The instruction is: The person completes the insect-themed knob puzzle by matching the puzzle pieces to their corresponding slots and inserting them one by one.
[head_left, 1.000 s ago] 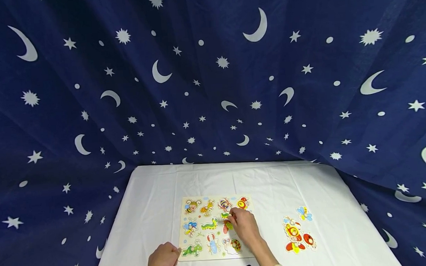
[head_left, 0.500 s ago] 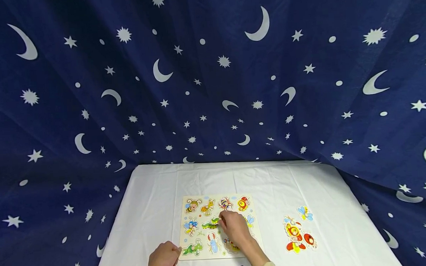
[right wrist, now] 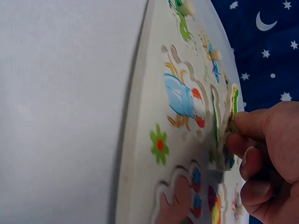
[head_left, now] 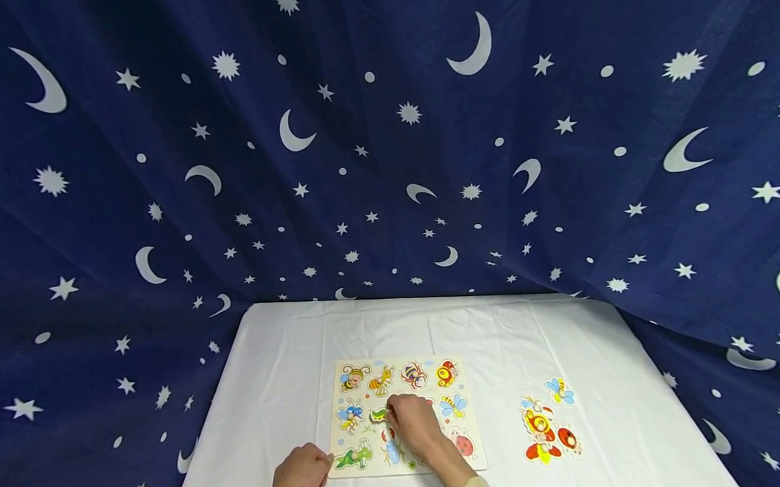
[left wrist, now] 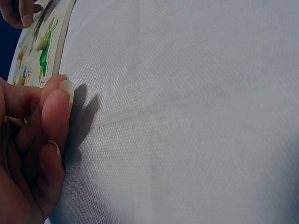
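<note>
My right hand [head_left: 415,422] pinches a green caterpillar puzzle piece [right wrist: 235,100] with thumb and fingertips. The piece is tilted, partly raised over the caterpillar-shaped recess in the middle of the wooden insect puzzle board [head_left: 441,467]. Much of it is hidden by my fingers in the head view. At the board's near left corner, my left hand [head_left: 303,472] holds the edge with curled fingers [left wrist: 56,112]. Close to that hand sits a green grasshopper piece [head_left: 355,456] in its place. The printed beetle picture [right wrist: 184,100] lies just nearer than the caterpillar recess.
Right of the board, several loose pieces lie on the white tablecloth [head_left: 503,385], among them a blue-winged bee [head_left: 559,390] and a red ladybug [head_left: 568,438]. A dark blue curtain [head_left: 386,163] with moons and stars hangs behind the table.
My right hand has carried the caterpillar piece leftward and slightly nearer, from the board's right side to its middle. The printed bee and ladybug pictures are now uncovered. My left hand stays put.
</note>
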Action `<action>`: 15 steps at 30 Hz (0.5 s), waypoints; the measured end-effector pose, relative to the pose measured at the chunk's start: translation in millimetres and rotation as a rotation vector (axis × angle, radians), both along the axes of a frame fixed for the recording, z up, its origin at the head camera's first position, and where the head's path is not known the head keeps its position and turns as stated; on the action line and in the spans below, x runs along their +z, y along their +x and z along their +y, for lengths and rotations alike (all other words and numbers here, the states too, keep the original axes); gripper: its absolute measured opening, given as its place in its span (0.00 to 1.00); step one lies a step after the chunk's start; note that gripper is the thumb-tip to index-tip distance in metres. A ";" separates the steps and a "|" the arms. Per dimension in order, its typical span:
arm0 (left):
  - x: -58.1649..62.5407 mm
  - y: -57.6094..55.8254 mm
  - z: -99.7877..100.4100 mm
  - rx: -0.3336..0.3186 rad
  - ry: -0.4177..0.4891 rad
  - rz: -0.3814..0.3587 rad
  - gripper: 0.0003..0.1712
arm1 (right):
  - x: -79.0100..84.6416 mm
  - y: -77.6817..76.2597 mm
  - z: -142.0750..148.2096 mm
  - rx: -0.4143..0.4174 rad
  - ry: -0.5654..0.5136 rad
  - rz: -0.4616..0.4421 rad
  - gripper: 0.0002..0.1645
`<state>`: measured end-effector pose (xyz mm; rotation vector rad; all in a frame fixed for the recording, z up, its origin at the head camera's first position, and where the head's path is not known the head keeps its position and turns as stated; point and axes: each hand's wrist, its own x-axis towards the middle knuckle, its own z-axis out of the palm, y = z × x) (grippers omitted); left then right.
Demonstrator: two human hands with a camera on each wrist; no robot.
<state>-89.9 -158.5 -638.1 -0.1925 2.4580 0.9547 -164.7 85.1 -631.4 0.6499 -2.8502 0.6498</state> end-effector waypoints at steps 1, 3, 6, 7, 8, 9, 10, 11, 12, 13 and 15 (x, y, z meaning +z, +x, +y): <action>-0.1 0.0 0.0 -0.002 0.000 0.002 0.24 | -1.3 0.0 -1.2 -0.002 0.002 -0.001 0.06; -0.3 0.3 0.1 -0.002 0.002 0.007 0.24 | -3.1 0.0 -3.4 -0.007 -0.001 -0.006 0.06; 0.1 0.8 0.1 0.000 0.003 0.010 0.24 | -5.0 -0.5 -5.4 -0.018 -0.007 -0.007 0.07; 0.5 1.0 0.1 0.001 0.002 0.011 0.25 | -5.0 -0.6 -6.0 -0.022 -0.009 -0.010 0.07; 0.9 1.1 0.1 0.002 0.004 0.009 0.25 | -5.2 -0.6 -6.4 -0.026 -0.011 -0.013 0.08; 1.3 1.1 0.1 0.005 0.004 0.006 0.25 | -6.0 -0.8 -6.9 -0.031 -0.012 -0.015 0.08; 1.7 1.1 0.1 0.006 0.004 0.004 0.25 | -6.5 -0.9 -7.3 -0.036 -0.013 -0.012 0.08; 2.0 1.0 0.1 0.006 0.004 0.004 0.25 | -6.5 -0.7 -7.7 -0.039 -0.016 -0.013 0.07; 2.1 1.1 0.3 0.005 0.005 0.006 0.25 | -7.0 -0.8 -8.2 -0.042 -0.018 -0.015 0.07; 2.0 1.1 0.3 0.004 0.003 0.008 0.25 | -7.7 -0.8 -8.6 -0.043 -0.020 -0.015 0.06; 1.7 1.0 0.1 0.003 0.002 0.011 0.25 | -9.0 -1.0 -9.4 -0.048 -0.025 -0.019 0.05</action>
